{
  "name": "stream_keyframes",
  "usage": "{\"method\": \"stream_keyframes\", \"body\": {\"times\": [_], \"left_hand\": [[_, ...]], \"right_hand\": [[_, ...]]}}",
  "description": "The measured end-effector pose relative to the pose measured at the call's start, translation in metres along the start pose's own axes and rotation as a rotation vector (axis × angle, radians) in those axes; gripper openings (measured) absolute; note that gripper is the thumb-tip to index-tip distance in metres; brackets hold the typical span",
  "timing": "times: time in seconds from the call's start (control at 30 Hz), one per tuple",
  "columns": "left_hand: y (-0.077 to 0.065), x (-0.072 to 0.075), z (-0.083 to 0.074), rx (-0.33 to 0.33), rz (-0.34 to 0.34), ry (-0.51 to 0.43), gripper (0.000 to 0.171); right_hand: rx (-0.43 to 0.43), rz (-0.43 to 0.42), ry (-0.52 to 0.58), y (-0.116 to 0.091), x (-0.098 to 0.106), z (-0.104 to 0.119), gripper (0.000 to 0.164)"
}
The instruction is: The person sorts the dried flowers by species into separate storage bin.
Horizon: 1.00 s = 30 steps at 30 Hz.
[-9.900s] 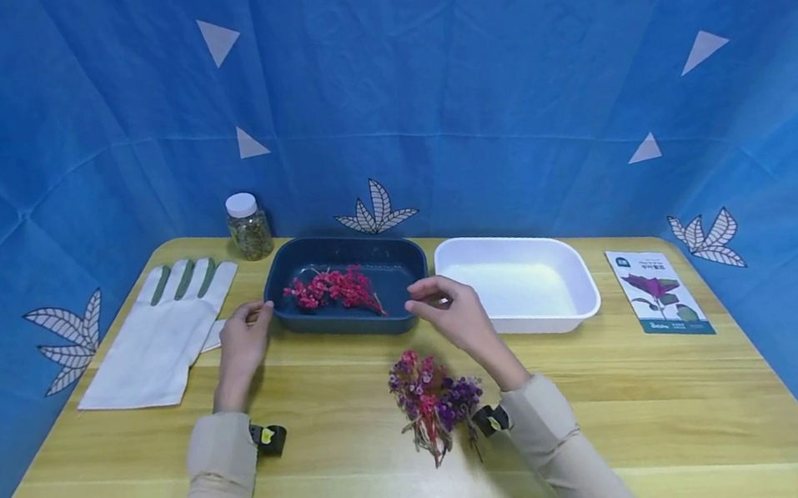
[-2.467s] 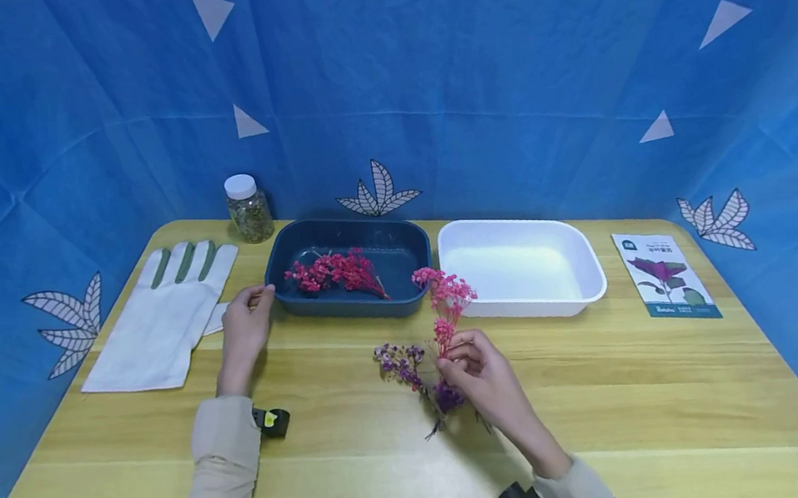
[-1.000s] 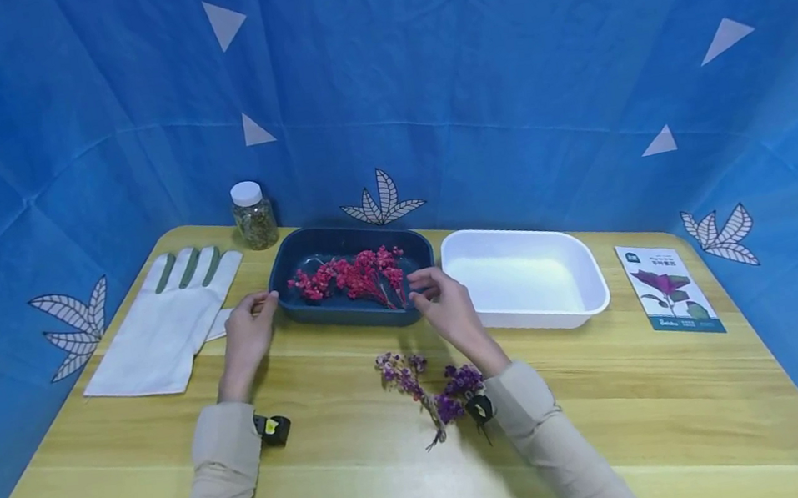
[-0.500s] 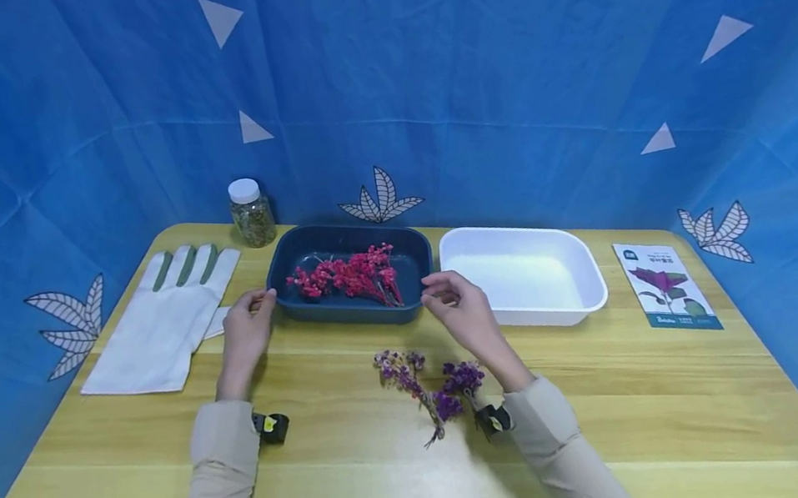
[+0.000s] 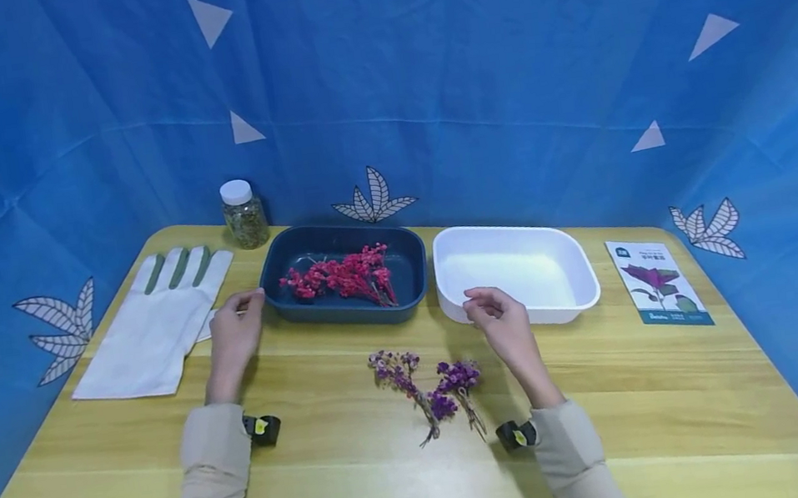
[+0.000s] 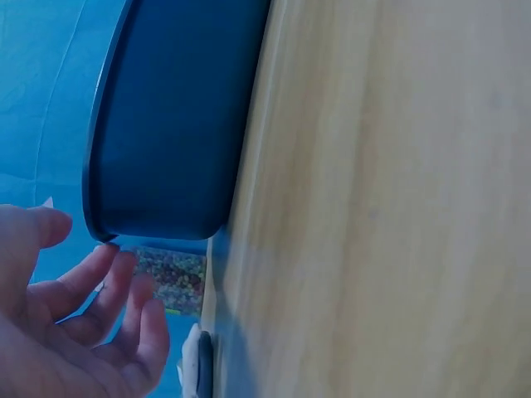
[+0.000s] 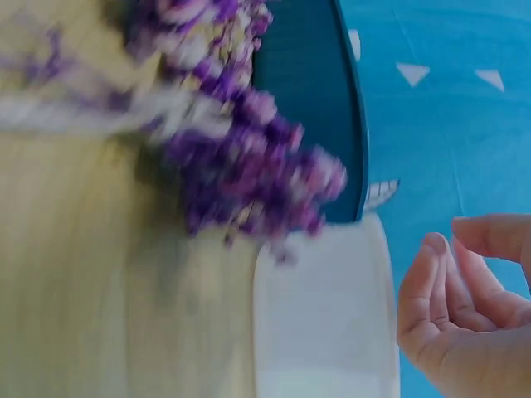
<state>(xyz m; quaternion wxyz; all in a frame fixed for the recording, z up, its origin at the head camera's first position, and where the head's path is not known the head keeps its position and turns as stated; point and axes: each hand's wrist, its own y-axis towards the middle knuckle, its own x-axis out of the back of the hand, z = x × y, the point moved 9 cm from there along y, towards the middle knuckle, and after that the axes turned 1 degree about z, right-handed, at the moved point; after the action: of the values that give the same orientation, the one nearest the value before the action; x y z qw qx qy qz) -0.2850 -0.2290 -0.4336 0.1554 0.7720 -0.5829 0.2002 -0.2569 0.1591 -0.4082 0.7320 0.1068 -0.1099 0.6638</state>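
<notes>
My left hand point(image 5: 235, 336) is at the left end of the dark blue tray point(image 5: 335, 314). In the left wrist view its thumb stands apart from the fingers, and a fingertip is close to or touching the tray's rim. Bunches of red dried flowers point(image 5: 345, 276) lie inside that tray. My right hand point(image 5: 510, 333) holds nothing; its fingers bend loosely above the table, before the front wall of the white tray point(image 5: 559, 314). Purple dried flowers point(image 5: 459, 376) lie on the table to its left, and they look large and blurred in the right wrist view.
A pair of white gloves point(image 5: 146, 337) with green finger strips lies at the left. The white-lidded jar point(image 5: 245, 214) stands at the back left corner. A seed packet point(image 5: 658, 282) with a flower picture lies on the right. Blue cloth point(image 5: 458, 64) encloses the table.
The right hand pinched a red flower bunch from among the purple ones, laid it in the dark blue tray, let go and moved back rightward. The left hand stayed by the tray's left end.
</notes>
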Motion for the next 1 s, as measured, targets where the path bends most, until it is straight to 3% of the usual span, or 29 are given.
{"method": "stream_keyframes", "body": {"times": [0.23,0.5,0.63,1.0], "left_hand": [[-0.005,0.017,-0.015,-0.092,-0.184,-0.078,0.04],[-0.017,0.014,-0.044,-0.17,-0.227,-0.148,0.03],[-0.024,0.005,-0.061,-0.216,-0.212,-0.18,0.025],[-0.046,-0.037,-0.091,-0.295,-0.035,-0.119,0.02]], "right_hand": [[-0.051,-0.163,0.052,0.002,0.041,-0.019,0.022],[-0.083,-0.38,0.054,-0.003,0.094,-0.036,0.021],[-0.12,-0.466,0.032,-0.005,0.113,-0.043,0.02],[-0.206,-0.592,0.028,-0.005,0.147,-0.065,0.025]]}}
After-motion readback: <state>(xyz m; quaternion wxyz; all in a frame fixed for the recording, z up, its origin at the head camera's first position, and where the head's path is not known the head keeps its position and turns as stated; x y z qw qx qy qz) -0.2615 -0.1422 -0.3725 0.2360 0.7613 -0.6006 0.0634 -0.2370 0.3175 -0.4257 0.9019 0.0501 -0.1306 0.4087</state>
